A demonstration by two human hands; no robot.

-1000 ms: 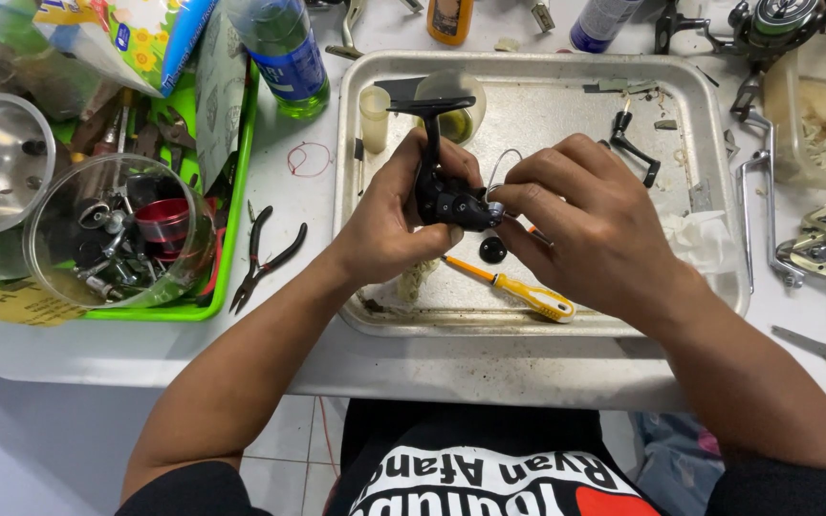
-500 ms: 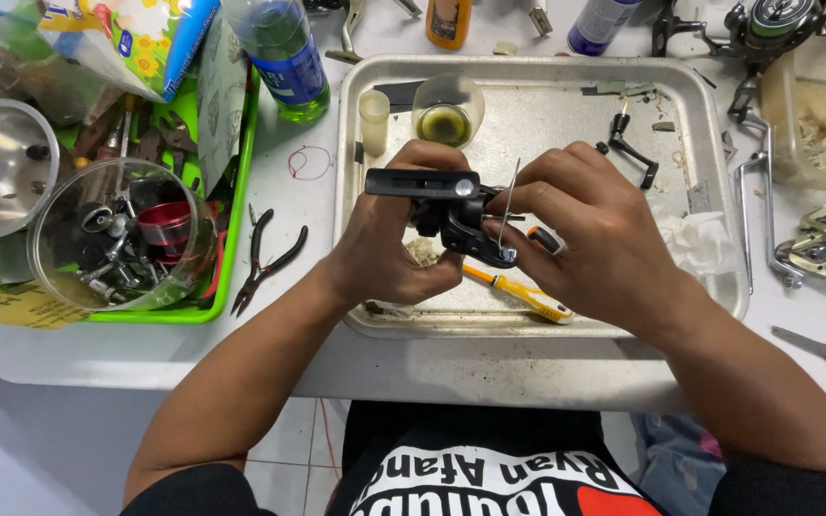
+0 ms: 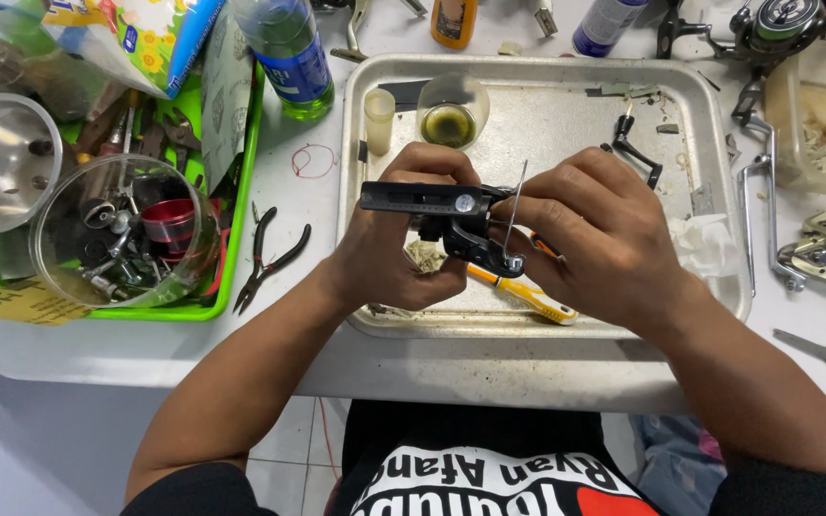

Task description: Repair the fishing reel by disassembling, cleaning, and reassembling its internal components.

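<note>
Left hand (image 3: 403, 239): closed around the black fishing reel body (image 3: 466, 234), its flat foot (image 3: 413, 199) seen jutting out to the left above the thumb; the piece is held up over the near part of the metal tray (image 3: 719, 172).
Right hand (image 3: 595, 234): fingertips are pinched on the reel's right side, where a thin wire bail (image 3: 516, 205) stands nearly upright; exactly what is nipped under the fingers cannot be told.
Under the hands: a yellow-handled screwdriver (image 3: 528, 294) is lying on the tray floor, partly hidden; a crumpled tissue (image 3: 705, 244) is seen at the tray's right.
Far end of tray: a small glass of yellowish oil (image 3: 449, 113) and a pale plastic tube (image 3: 379, 117) are standing side by side; a loose black handle part (image 3: 635, 153) is lying to their right.
Left of tray: black pliers (image 3: 274, 260) are lying on the table; a clear tub of parts (image 3: 117, 239) is sitting in the green bin (image 3: 241, 191).
Risk, grip: judged slight but real; a small part could be sprung loose by the wire and lost off the tray edge.
Risk, oil: the glass could be knocked over if the reel is swung forward.
</note>
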